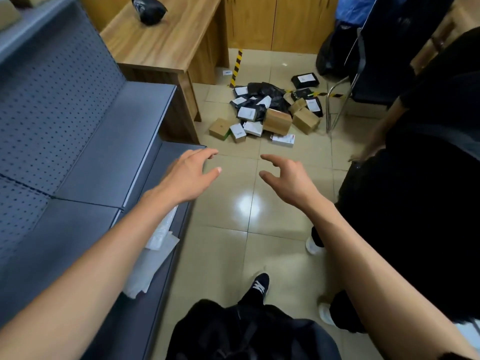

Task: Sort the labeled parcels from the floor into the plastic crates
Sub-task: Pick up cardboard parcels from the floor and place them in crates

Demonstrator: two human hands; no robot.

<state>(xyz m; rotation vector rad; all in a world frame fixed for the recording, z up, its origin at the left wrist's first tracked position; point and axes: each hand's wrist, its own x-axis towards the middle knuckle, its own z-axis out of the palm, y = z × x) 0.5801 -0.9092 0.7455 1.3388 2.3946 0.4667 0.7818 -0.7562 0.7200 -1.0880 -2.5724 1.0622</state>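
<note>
Parcels: a loose heap of small brown cardboard boxes, white-labelled cartons and black plastic mailer bags (262, 110) lay on the beige tiled floor (233, 203), well ahead of the person, apparently dumped there to be sorted.
Outliers: one black labelled mailer bag (305, 80) lay apart, behind the heap; a flat white carton with red print (283, 139) lay at its near edge.
Crates: none were visible, so the destination could not be told.
Left hand (188, 175): held out toward the heap, fingers spread and loosely curved, holding nothing.
Right hand (287, 175): likewise extended, fingers apart, empty; both looked readied for a reach.
Progress: judged barely begun, the heap untouched.
Desk: a wooden desk (166, 40) beside the heap carried a black crumpled bag (149, 9).
Left side: a grey perforated metal bench (65, 126).
Right side: a bystander in dark clothes (428, 178) stood just beside the path.
</note>
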